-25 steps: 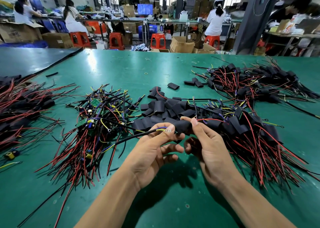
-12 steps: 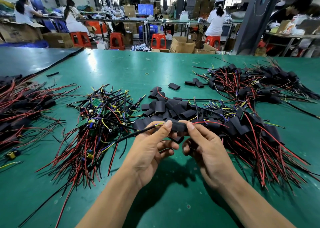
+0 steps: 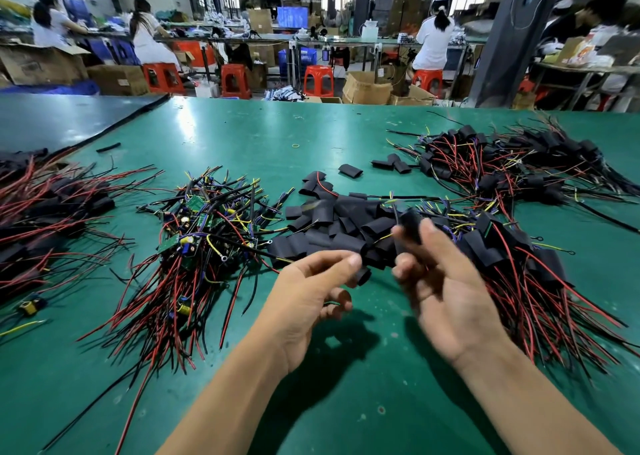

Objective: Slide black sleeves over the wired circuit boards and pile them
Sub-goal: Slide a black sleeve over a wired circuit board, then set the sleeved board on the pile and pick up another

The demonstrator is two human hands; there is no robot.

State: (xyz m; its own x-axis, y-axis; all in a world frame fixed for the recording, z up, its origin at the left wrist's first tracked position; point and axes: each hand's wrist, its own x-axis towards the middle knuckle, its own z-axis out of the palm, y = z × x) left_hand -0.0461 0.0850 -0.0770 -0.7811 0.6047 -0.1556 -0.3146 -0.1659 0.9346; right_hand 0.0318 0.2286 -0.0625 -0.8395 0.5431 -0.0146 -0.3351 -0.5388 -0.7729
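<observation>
My right hand [image 3: 446, 288] pinches a black-sleeved circuit board [image 3: 410, 225] between thumb and fingers, lifted and blurred above the loose black sleeves [image 3: 346, 219] heaped at mid table. My left hand [image 3: 308, 292] hovers just left of it with loosely curled fingers and nothing visibly in it; a single sleeve [image 3: 363, 276] lies on the table by its fingertips. Bare wired boards [image 3: 197, 233] with red, black and yellow leads sit in a pile to the left. Sleeved boards [image 3: 512, 250] are heaped right of my right hand.
A second heap of sleeved boards [image 3: 502, 163] lies at the far right and another [image 3: 45, 208] at the left edge. The green table [image 3: 242, 132] meets a dark mat [image 3: 62, 125] at far left. Seated workers, red stools and cartons are beyond the table.
My hands have drawn apart. My left hand has let go of the wires, and my right hand has carried the sleeved board up and to the right.
</observation>
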